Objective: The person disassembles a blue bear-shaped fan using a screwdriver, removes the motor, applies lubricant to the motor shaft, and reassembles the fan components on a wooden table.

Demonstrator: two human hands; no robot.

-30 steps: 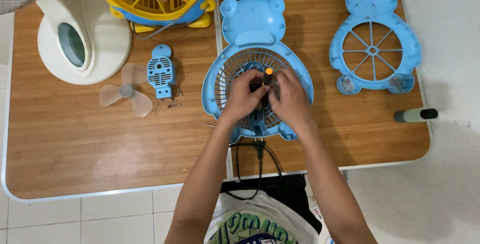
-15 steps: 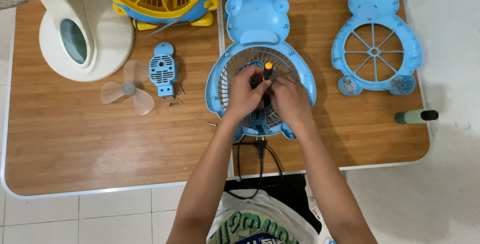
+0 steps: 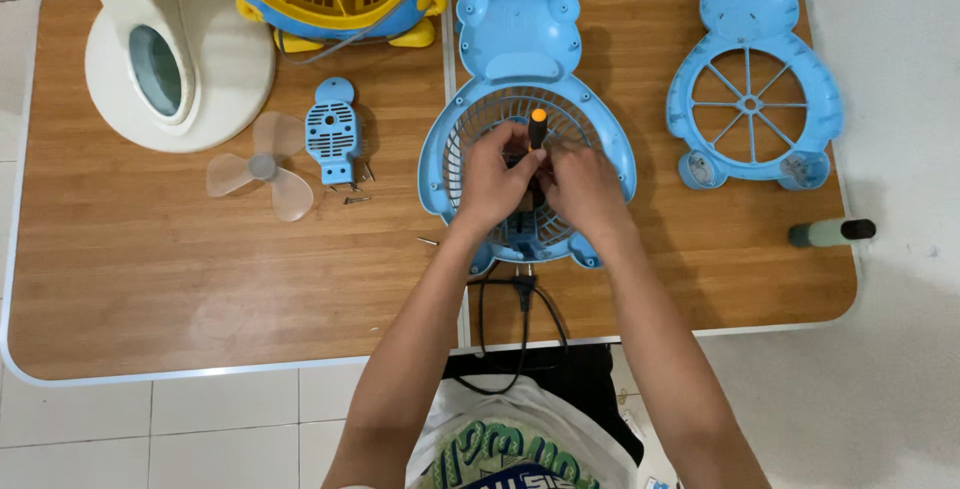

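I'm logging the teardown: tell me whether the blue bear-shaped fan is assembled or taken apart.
Taken apart. The fan body lies flat under both hands; its front grille, clear blade and motor cover lie separately.

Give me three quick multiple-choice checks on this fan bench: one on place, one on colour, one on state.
1. Where does the clear fan blade lie?
A. Left of the small blue motor cover
B. Inside the blue bear-shaped fan housing
C. On the floor

2. What colour is the detached bear-shaped front grille on the right?
A. Yellow
B. Blue
C. White

3. What is the left hand doing?
A. Resting flat on the table
B. Lifting the blade
C. Gripping the orange-tipped screwdriver

Answers: 1 A, the blade sits on the table just left of the cover. 2 B, it is light blue. 3 C, its fingers wrap the tool over the housing, beside the right hand.
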